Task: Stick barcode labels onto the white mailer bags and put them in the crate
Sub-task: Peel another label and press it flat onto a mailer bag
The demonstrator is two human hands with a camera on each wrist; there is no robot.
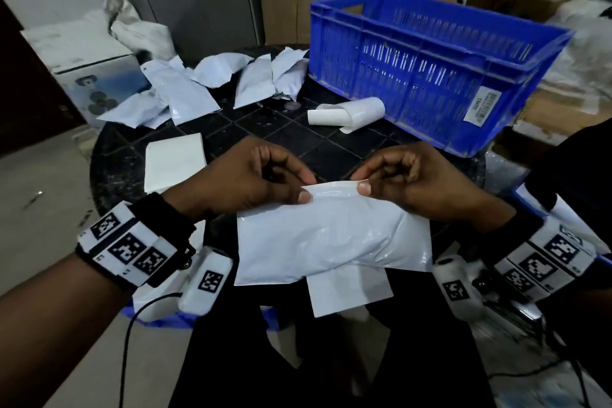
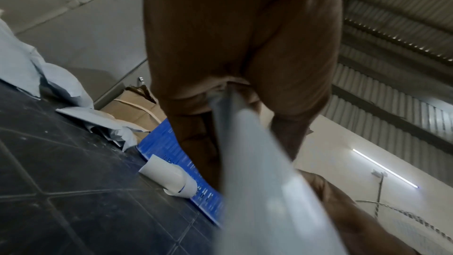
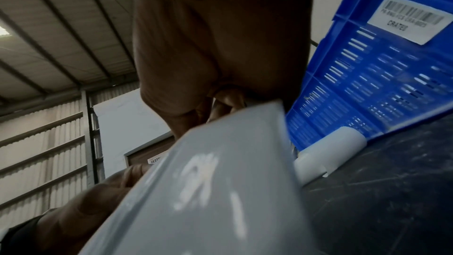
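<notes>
Head view: the left hand [image 1: 251, 175] and right hand [image 1: 407, 179] each pinch the top edge of a white mailer bag [image 1: 331, 235] at frame centre, above the dark desk [image 1: 331, 146]; the blue crate [image 1: 440, 76] stands upper right. Left wrist view: fingers [image 2: 196, 127] grasp the bag's edge. Right wrist view: the bag fills the lower centre, crate at upper right.

Bare worktop [image 1: 271, 129] lies open mid-surface, hemmed by loose mailer bags [image 1: 185, 93] along the far-left edge, a curled label strip [image 1: 346, 113] and the blue crate [image 1: 430, 76] at the far-right corner.
</notes>
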